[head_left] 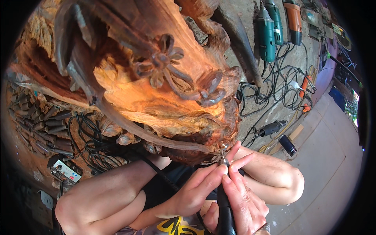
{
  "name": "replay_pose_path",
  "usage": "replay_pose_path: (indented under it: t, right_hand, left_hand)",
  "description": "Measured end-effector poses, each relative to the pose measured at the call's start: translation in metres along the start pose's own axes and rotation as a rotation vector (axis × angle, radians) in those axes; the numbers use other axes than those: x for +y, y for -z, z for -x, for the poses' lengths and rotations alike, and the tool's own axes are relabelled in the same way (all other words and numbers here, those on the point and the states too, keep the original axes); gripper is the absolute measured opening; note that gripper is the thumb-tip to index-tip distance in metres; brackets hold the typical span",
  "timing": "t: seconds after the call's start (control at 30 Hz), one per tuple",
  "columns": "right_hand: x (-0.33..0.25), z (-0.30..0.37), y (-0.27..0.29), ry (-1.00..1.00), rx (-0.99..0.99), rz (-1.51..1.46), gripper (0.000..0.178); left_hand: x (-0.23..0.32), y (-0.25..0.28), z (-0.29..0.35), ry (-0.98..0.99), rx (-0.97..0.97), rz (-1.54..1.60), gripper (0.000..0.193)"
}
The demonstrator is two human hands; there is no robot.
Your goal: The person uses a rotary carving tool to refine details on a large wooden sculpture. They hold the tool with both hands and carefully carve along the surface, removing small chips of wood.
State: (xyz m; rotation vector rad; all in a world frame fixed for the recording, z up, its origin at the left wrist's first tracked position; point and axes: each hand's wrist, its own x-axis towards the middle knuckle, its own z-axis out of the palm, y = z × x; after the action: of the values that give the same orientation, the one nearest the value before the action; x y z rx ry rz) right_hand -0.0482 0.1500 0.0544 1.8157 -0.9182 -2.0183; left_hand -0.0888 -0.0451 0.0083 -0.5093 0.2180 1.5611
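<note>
Carved wood (129,88); rotary tool (224,197) pointing lengthwise toward it.

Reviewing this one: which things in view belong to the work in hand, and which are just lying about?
In use: black handheld tool, left hand, right hand, carved wood.
Apparently lying about: green power tools, orange-and-black power tool, black cylinder.

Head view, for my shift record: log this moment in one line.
left hand: holding rotary handpiece; right hand: gripping same; bit: at lower edge of wood carving; nearby: green power tools
</note>
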Motion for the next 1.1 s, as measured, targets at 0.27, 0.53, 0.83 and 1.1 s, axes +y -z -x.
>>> replay_pose_path:
  t: [0.27,0.53,0.83,1.1]
  right_hand:
    - [0.0,0.0,0.002,0.097,0.131,-0.004,0.021]
    - [0.003,0.001,-0.005,0.144,0.175,0.357,0.024]
    - [-0.001,0.001,0.003,0.176,0.12,0.518,0.025]
    - [-0.003,-0.002,0.02,0.266,0.104,0.679,0.024]
  left_hand:
    - [-0.004,0.015,-0.003,-0.01,-0.077,-0.256,0.059]
    - [0.001,0.009,-0.001,-0.013,-0.04,-0.219,0.053]
    - [0.004,0.005,-0.001,0.027,-0.001,-0.171,0.053]
    - [-0.001,0.014,-0.004,0.008,-0.046,-0.232,0.054]
